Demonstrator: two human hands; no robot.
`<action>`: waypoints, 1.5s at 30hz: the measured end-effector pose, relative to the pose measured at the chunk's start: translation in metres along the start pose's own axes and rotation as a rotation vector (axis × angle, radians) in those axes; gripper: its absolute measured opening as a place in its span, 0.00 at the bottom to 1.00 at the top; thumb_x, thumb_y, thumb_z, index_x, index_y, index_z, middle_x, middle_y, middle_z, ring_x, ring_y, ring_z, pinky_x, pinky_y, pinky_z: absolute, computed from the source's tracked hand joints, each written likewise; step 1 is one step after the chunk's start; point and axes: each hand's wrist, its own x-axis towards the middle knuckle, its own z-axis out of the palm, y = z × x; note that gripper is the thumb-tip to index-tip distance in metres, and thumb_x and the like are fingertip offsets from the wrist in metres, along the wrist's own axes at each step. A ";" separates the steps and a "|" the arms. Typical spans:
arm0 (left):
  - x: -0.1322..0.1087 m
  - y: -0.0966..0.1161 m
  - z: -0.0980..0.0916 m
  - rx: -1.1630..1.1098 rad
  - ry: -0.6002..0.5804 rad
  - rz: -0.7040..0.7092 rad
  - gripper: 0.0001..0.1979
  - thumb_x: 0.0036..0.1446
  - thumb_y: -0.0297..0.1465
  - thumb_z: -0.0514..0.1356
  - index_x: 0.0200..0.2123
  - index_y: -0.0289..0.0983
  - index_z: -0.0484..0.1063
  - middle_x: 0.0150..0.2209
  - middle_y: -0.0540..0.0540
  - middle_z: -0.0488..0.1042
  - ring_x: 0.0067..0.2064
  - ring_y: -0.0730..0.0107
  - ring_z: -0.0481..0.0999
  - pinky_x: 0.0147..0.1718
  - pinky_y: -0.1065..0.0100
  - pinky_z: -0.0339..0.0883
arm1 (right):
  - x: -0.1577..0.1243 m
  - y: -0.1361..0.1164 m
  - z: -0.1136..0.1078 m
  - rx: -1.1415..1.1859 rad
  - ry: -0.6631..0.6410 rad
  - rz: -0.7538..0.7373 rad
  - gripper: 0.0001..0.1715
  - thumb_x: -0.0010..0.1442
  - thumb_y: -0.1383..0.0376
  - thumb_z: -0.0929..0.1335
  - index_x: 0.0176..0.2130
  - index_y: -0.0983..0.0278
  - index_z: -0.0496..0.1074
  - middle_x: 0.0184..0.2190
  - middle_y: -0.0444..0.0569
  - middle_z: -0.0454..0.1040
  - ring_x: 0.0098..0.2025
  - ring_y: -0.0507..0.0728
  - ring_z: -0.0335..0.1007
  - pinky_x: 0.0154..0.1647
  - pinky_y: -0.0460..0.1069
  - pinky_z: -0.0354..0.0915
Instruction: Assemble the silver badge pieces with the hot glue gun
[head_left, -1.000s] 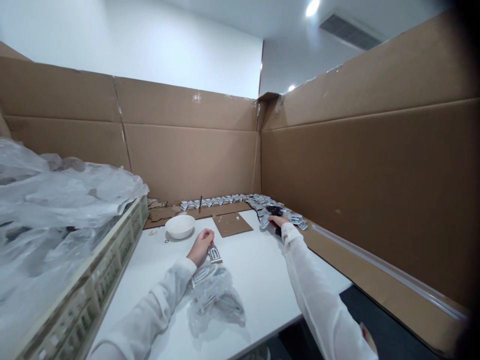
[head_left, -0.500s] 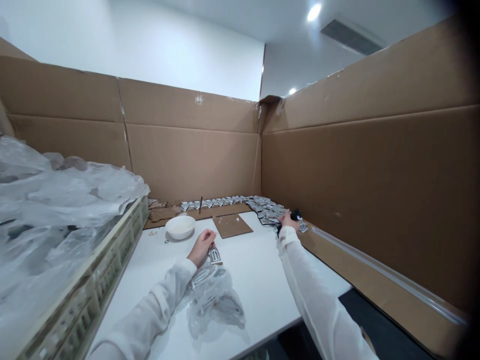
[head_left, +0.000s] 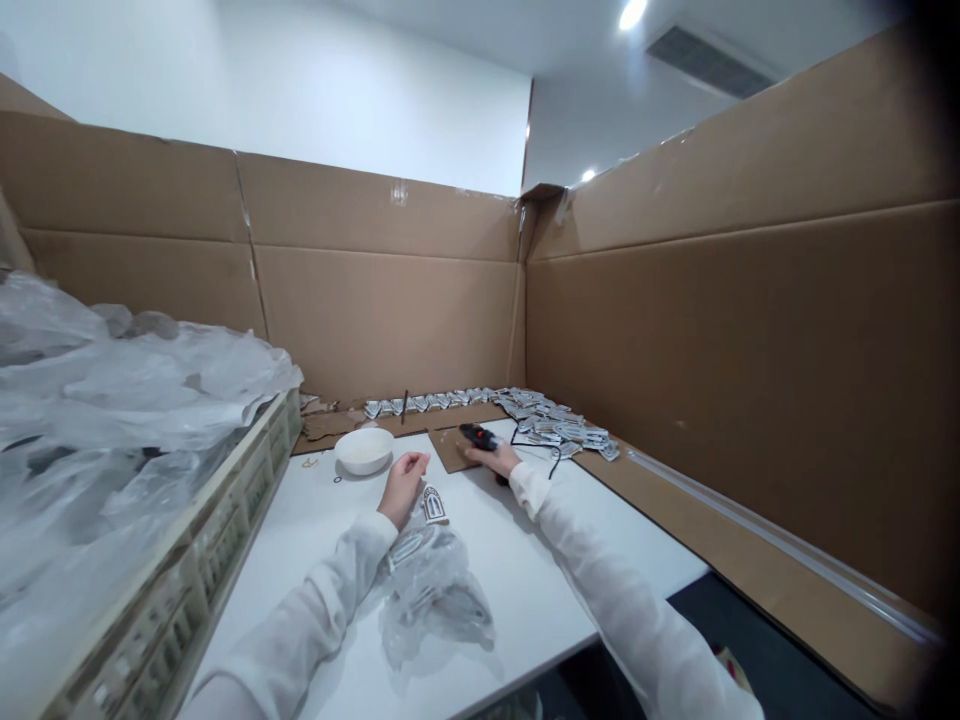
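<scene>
My right hand (head_left: 495, 462) is wrapped round a black glue gun (head_left: 480, 436) with a small orange mark, held over the brown cardboard square (head_left: 450, 455). A black cord (head_left: 556, 462) trails from it to the right. My left hand (head_left: 405, 484) has its thumb and fingers pinched together; anything between them is too small to make out. Just below those fingers is a small arch-shaped piece (head_left: 433, 504) with a dark outline. Nearer me lies a clear plastic bag (head_left: 439, 600) with more pieces inside.
A white bowl (head_left: 364, 452) stands left of the cardboard square, a small black ring (head_left: 337, 479) beside it. Similar pieces (head_left: 555, 420) are heaped at the back right and lined up (head_left: 435, 401) along the back. A crate (head_left: 225, 500) of plastic bags borders the left; cardboard walls surround the table.
My right hand has brought the glue gun from the heap at the right, leftward to above the cardboard square. My left hand has barely moved; the arch-shaped piece now shows more fully below it.
</scene>
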 end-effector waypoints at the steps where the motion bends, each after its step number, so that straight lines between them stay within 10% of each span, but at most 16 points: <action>1: 0.000 0.003 0.001 -0.006 0.012 -0.001 0.19 0.41 0.45 0.60 0.27 0.34 0.62 0.18 0.58 0.54 0.15 0.84 0.49 0.14 0.77 0.40 | -0.005 -0.003 0.009 -0.057 -0.110 -0.065 0.13 0.35 0.62 0.73 0.22 0.65 0.68 0.18 0.41 0.67 0.21 0.50 0.61 0.23 0.45 0.59; 8: 0.018 0.050 -0.012 -0.017 0.096 0.151 0.14 0.45 0.41 0.57 0.27 0.37 0.59 0.17 0.58 0.52 0.17 0.82 0.51 0.15 0.78 0.44 | -0.033 -0.016 0.045 -0.237 -0.350 -0.317 0.14 0.43 0.60 0.71 0.29 0.67 0.68 0.26 0.45 0.71 0.28 0.53 0.65 0.30 0.45 0.58; 15: 0.046 0.052 -0.078 0.405 0.361 0.317 0.08 0.47 0.34 0.55 0.25 0.36 0.60 0.22 0.53 0.62 0.23 0.76 0.62 0.24 0.74 0.56 | -0.056 -0.034 0.063 -0.649 -0.280 -0.304 0.20 0.43 0.54 0.72 0.31 0.66 0.67 0.31 0.50 0.69 0.35 0.58 0.65 0.32 0.47 0.56; 20: 0.044 0.033 -0.096 1.191 0.146 0.290 0.07 0.49 0.28 0.54 0.30 0.37 0.71 0.31 0.43 0.73 0.39 0.58 0.67 0.42 0.62 0.56 | -0.066 -0.042 0.071 -0.791 -0.333 -0.275 0.20 0.41 0.58 0.71 0.34 0.65 0.68 0.37 0.51 0.68 0.33 0.56 0.66 0.31 0.46 0.54; 26: 0.041 0.041 -0.090 1.481 -0.002 0.223 0.13 0.50 0.34 0.56 0.38 0.38 0.74 0.40 0.38 0.73 0.45 0.50 0.66 0.42 0.60 0.56 | -0.060 -0.042 0.063 -0.748 -0.294 -0.318 0.13 0.41 0.66 0.70 0.31 0.66 0.68 0.34 0.53 0.70 0.36 0.59 0.66 0.32 0.47 0.56; 34: 0.032 0.055 -0.078 1.633 0.027 0.204 0.11 0.51 0.32 0.54 0.23 0.36 0.75 0.27 0.38 0.74 0.36 0.54 0.72 0.35 0.64 0.59 | -0.054 -0.036 0.059 -0.232 -0.119 -0.331 0.07 0.44 0.66 0.68 0.26 0.64 0.65 0.22 0.45 0.69 0.27 0.55 0.67 0.28 0.46 0.59; 40: 0.030 0.054 -0.076 1.615 0.099 0.286 0.13 0.52 0.27 0.50 0.24 0.33 0.73 0.30 0.35 0.74 0.37 0.53 0.71 0.37 0.62 0.57 | -0.048 -0.040 0.065 0.554 -0.142 0.188 0.06 0.45 0.67 0.67 0.28 0.66 0.66 0.21 0.48 0.71 0.23 0.55 0.70 0.22 0.47 0.66; 45: 0.031 0.052 -0.071 1.165 0.169 0.406 0.09 0.51 0.32 0.53 0.26 0.37 0.71 0.30 0.41 0.73 0.35 0.60 0.69 0.37 0.65 0.56 | -0.037 -0.042 0.055 0.950 -0.074 0.402 0.06 0.47 0.70 0.66 0.30 0.68 0.67 0.24 0.52 0.73 0.27 0.55 0.72 0.24 0.46 0.70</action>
